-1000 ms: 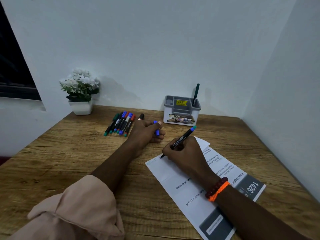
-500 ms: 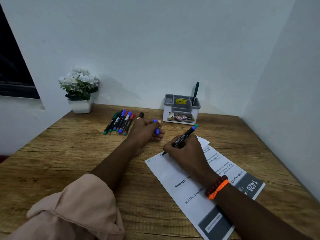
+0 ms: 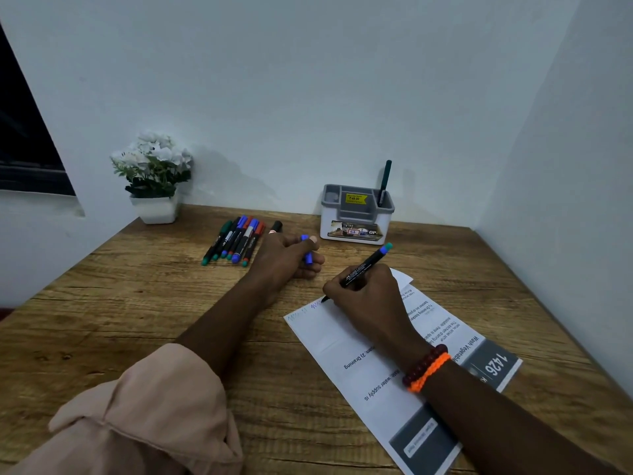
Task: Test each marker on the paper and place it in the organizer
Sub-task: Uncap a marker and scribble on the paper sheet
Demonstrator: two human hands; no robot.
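My right hand (image 3: 368, 296) grips a black marker (image 3: 363, 269) with a blue-green end, its tip touching the top edge of the white printed paper (image 3: 346, 341) beside small scribbles. Resting on the table, my left hand (image 3: 286, 257) is closed around a blue marker cap (image 3: 307, 257). Several markers (image 3: 236, 240) with green, blue and red ends lie in a row left of my left hand, and a black one (image 3: 276, 227) sits beside them. The grey and white organizer (image 3: 356, 217) stands at the back with one dark green marker (image 3: 384, 183) upright in its right compartment.
A white pot of white flowers (image 3: 154, 180) stands in the back left corner. Walls close off the wooden table (image 3: 137, 320) at the back and right. A dark window opening is on the left wall.
The marker tip has slid a little to the right along the paper's top edge, leaving a fresh scribble. My left hand stays put with the cap.
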